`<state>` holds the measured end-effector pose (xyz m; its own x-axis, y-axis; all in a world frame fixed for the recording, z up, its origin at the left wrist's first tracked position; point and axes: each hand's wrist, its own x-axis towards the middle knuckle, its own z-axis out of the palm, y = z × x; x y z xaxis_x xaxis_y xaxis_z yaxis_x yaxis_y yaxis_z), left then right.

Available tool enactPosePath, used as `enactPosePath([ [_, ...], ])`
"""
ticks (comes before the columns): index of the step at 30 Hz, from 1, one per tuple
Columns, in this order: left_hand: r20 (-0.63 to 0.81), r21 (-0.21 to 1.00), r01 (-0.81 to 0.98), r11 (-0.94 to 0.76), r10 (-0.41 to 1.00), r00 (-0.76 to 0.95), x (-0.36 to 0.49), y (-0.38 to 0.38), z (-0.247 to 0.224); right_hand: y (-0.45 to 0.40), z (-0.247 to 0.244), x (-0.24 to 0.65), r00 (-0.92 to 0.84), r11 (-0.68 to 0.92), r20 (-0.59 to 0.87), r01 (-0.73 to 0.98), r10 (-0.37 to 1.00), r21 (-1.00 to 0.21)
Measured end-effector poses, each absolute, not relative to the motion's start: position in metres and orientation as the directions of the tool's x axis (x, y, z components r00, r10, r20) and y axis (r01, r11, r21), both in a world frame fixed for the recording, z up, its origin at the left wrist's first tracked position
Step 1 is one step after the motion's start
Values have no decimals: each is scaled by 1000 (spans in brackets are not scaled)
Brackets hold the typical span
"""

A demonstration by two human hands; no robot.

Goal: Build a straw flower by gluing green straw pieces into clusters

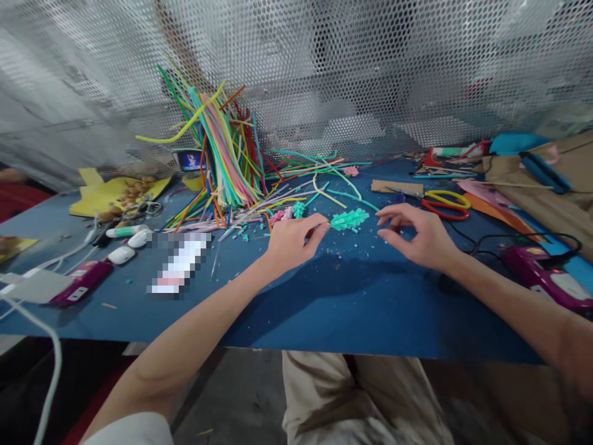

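My left hand (294,242) pinches the near-left end of a mint-green, leaf-like piece (351,219) that looks made of trimmed pipe cleaner. The piece points to the right, a little above the blue tabletop (370,315). On its other side is my right hand (419,236), thumb and index finger apart with nothing visible between them. Just beyond those fingertips ends a thin teal pipe cleaner (345,196). Small pink clusters (280,216) and a green cluster (299,209) lie behind my left hand. Tiny green and pale scraps are scattered around.
A tall bundle of coloured pipe cleaners (227,148) stands at the back left before a perforated metal panel (370,80). Red-and-yellow-handled scissors (447,204) lie right. A blurred-out phone (183,262), purple power strips (83,282) and cables occupy the sides.
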<state>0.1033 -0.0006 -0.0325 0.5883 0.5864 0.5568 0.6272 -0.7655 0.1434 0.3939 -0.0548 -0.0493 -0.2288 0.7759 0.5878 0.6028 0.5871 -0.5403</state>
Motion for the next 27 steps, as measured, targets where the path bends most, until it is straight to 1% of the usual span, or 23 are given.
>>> enactPosePath([
  [4, 516, 137, 606, -784, 579, 632, 109, -5, -38, -59, -47, 386, -272, 596, 571, 618, 774, -514],
  [7, 527, 120, 612, -782, 573, 628, 109, -4, -37, -57, -49, 385, -267, 572, 551, 644, 791, -508],
  [9, 565, 119, 648, -752, 588, 579, 105, 0, -33, -52, -51, 388, -271, 553, 527, 663, 806, -504],
  [12, 620, 162, 714, -681, 634, 463, 95, 12, -25, -44, -55, 395, -299, 542, 487, 678, 820, -497],
  [14, 652, 193, 742, -643, 649, 392, 87, 22, -20, -40, -56, 401, -336, 563, 477, 665, 812, -490],
  [16, 684, 197, 769, -608, 648, 336, 81, 30, -17, -38, -56, 405, -360, 593, 489, 633, 795, -498],
  [19, 698, 174, 790, -588, 639, 323, 77, 37, -17, -38, -53, 411, -347, 587, 488, 619, 801, -522],
  [21, 658, 159, 790, -592, 660, 363, 78, 37, -19, -38, -52, 415, -322, 546, 457, 642, 829, -538],
  [24, 540, 129, 797, -591, 715, 443, 81, 34, -22, -38, -52, 419, -276, 495, 427, 644, 861, -583],
  [27, 433, 88, 799, -594, 746, 507, 85, 29, -22, -38, -51, 420, -263, 493, 431, 622, 863, -608],
])
